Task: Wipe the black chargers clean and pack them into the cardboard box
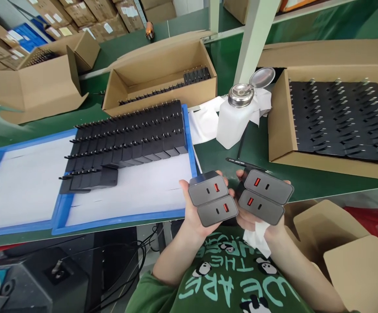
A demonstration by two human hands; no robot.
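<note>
My left hand (196, 221) is closed round a pair of black USB chargers (212, 199), pressed side by side with their port faces up. Another pair of black USB chargers (266, 196) sits in my right hand (247, 221), which also has a crumpled white wipe (258, 238) under the fingers. Each charger face shows one red USB port and one small dark slot. Both hands are in front of my chest, near the table's front edge, the two pairs slightly apart. Rows of black chargers (133, 134), prongs showing, stand on a blue-edged white tray (156, 198) to the left.
A cardboard box (282, 126) of chargers, prongs up, is at the right. Behind the tray stands a part-filled cardboard box (163, 65). A white pump bottle (233, 124) with its lid up, white cloth (203, 124) and a black pen-like tool (246, 164) lie between.
</note>
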